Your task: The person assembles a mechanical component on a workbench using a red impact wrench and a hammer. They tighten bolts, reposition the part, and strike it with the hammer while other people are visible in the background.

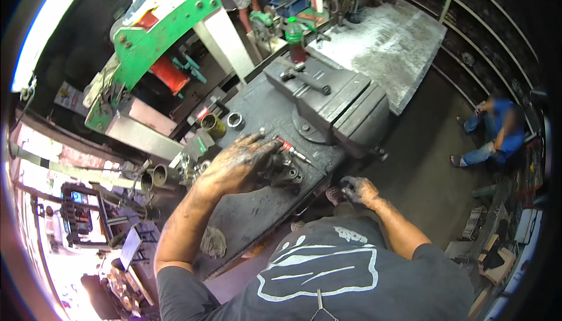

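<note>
My left hand [241, 162], dark with grease, reaches over the workbench [231, 215] with its fingers stretched out. It lies over a dark metal part [288, 176] with round holes; the thumb and the contact beneath the palm are hidden. Just beyond the fingertips lies a red-handled tool [288, 146] with a thin metal shaft. My right hand [362, 191], also greasy, hangs off the bench's near right edge, fingers loosely bent and apart, with nothing visible in it. A large grey bench vise [345, 107] stands farther off, with a metal tool [309, 80] on top.
Metal cups [235, 120] and a crumpled rag [213, 242] are on the bench. A bottle of red liquid with a green cap [295, 40] stands behind the vise. Left rises a green steel frame [167, 37]. A person in blue [503, 134] sits right, near shelves; another stands far back.
</note>
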Action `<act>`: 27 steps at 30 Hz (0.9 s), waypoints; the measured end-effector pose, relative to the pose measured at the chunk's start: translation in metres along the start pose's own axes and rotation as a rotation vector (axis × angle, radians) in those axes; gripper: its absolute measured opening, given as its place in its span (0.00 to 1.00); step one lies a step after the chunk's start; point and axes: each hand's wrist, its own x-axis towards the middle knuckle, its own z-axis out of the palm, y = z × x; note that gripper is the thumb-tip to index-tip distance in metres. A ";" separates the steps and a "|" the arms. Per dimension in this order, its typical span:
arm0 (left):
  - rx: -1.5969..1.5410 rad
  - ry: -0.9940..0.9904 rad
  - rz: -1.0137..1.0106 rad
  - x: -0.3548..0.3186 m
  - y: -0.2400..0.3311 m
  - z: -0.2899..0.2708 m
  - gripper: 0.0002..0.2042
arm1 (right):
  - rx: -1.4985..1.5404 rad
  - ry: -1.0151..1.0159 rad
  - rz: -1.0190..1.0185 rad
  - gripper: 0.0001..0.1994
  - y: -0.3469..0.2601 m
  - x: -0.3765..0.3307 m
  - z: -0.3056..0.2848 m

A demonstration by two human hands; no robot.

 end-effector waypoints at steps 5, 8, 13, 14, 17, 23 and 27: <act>0.000 -0.163 0.054 0.032 -0.011 0.000 0.48 | 0.002 0.081 -0.061 0.20 -0.013 -0.027 -0.054; 0.049 -0.280 -0.059 0.035 -0.007 0.000 0.46 | 0.062 0.036 -0.050 0.20 -0.019 -0.042 -0.113; 0.059 -0.347 -0.452 0.053 0.013 0.004 0.43 | 0.214 0.111 -0.229 0.17 -0.007 -0.016 -0.255; 0.053 -0.360 -0.580 0.056 0.019 0.005 0.44 | 0.226 0.137 -0.220 0.17 -0.002 0.000 -0.283; -0.021 -0.262 -0.805 0.069 0.034 0.012 0.44 | 0.171 0.373 -0.337 0.13 0.010 0.068 -0.349; -0.113 -0.140 -1.111 0.080 0.045 0.018 0.42 | 0.060 0.519 -0.371 0.15 -0.006 0.246 -0.468; -0.055 0.062 -1.049 0.071 0.044 0.025 0.37 | 0.092 0.609 -0.571 0.16 -0.041 0.321 -0.499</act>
